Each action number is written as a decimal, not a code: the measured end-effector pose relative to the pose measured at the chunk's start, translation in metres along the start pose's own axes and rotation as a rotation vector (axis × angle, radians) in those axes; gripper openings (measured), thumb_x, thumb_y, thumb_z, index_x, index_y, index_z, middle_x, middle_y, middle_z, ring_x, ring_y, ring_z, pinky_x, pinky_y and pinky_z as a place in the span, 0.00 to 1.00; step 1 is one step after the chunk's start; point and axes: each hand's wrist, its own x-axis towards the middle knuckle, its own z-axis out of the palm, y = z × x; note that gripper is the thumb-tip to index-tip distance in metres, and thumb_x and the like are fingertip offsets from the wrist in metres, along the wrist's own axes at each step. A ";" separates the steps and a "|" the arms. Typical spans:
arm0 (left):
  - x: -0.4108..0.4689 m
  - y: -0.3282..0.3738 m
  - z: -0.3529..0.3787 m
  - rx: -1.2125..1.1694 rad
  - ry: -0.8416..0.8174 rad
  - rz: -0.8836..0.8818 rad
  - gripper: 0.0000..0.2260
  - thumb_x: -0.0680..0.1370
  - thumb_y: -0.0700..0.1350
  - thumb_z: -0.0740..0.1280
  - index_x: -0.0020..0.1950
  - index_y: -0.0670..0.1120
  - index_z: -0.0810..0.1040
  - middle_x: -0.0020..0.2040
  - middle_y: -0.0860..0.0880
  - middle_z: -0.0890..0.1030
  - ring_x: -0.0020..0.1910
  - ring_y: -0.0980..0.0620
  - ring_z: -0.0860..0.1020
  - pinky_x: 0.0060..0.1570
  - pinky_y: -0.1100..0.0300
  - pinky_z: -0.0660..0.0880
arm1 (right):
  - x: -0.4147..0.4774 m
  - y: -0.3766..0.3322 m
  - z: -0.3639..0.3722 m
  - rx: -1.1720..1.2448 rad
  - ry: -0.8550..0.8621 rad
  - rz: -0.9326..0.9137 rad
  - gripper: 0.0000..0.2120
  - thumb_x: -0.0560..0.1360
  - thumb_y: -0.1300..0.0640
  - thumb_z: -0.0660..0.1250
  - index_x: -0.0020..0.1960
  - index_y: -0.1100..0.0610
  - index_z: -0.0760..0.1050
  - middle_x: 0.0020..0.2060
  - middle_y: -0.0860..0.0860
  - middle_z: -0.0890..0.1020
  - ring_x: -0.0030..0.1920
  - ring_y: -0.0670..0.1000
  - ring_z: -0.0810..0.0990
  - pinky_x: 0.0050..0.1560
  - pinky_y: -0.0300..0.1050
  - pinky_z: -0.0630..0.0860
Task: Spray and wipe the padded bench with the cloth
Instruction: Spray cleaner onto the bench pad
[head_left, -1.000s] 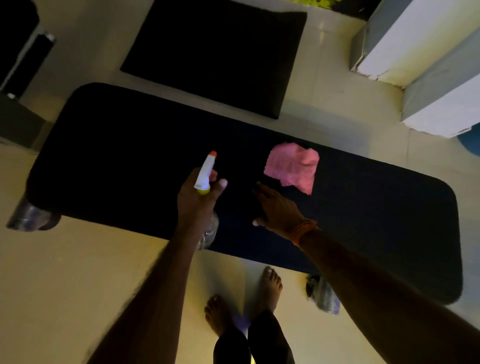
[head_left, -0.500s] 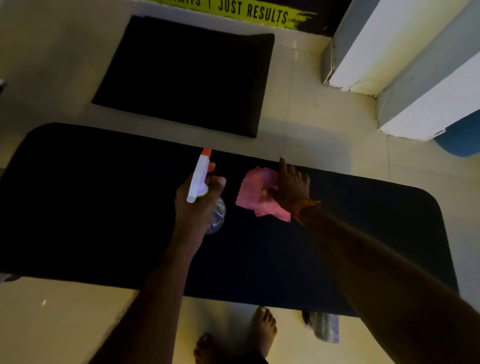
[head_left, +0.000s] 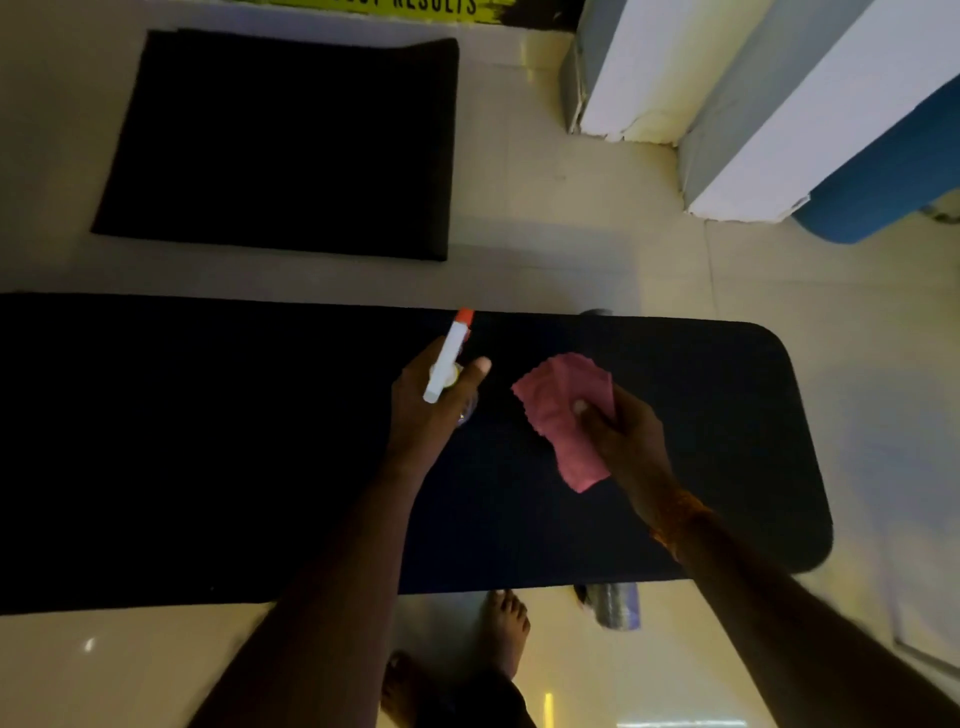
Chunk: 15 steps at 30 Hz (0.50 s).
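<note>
Your right hand (head_left: 626, 441) pinches the cloth (head_left: 566, 415), hanging just over the bench (head_left: 208, 441). Left hand (head_left: 431, 410) wraps the sprayer (head_left: 448, 358). Bench runs long leftward from the cloth; wipe that way.

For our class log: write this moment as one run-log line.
left hand: holds sprayer | right hand: grips cloth | over bench | step: wipe next

- Bench (head_left: 208, 452) left of the left hand (head_left: 426, 415): bare, open.
- Mid-bench: spray bottle (head_left: 448, 358) and cloth (head_left: 561, 415) in the right hand (head_left: 623, 441) block.
- Bench right end: free.
- Beyond: mat (head_left: 280, 145), white blocks (head_left: 727, 104).
</note>
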 end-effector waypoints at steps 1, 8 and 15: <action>-0.001 -0.002 0.004 0.034 -0.007 0.014 0.15 0.76 0.46 0.75 0.57 0.62 0.77 0.46 0.64 0.81 0.48 0.71 0.79 0.50 0.70 0.76 | -0.004 0.002 -0.003 -0.005 -0.016 -0.019 0.12 0.81 0.50 0.69 0.63 0.50 0.80 0.52 0.47 0.85 0.52 0.48 0.85 0.56 0.56 0.84; -0.010 -0.024 -0.018 0.333 0.003 -0.071 0.41 0.67 0.64 0.78 0.75 0.54 0.68 0.68 0.48 0.75 0.66 0.53 0.76 0.62 0.54 0.77 | -0.038 -0.004 -0.006 -0.061 -0.125 -0.078 0.14 0.83 0.50 0.65 0.67 0.51 0.78 0.54 0.43 0.83 0.52 0.39 0.82 0.51 0.33 0.79; -0.092 -0.026 -0.068 -0.083 0.015 -0.330 0.33 0.67 0.66 0.69 0.66 0.48 0.73 0.64 0.48 0.78 0.64 0.50 0.77 0.53 0.68 0.74 | -0.083 -0.044 0.052 -0.066 -0.480 -0.085 0.08 0.79 0.46 0.64 0.57 0.42 0.78 0.46 0.42 0.83 0.46 0.38 0.82 0.50 0.39 0.79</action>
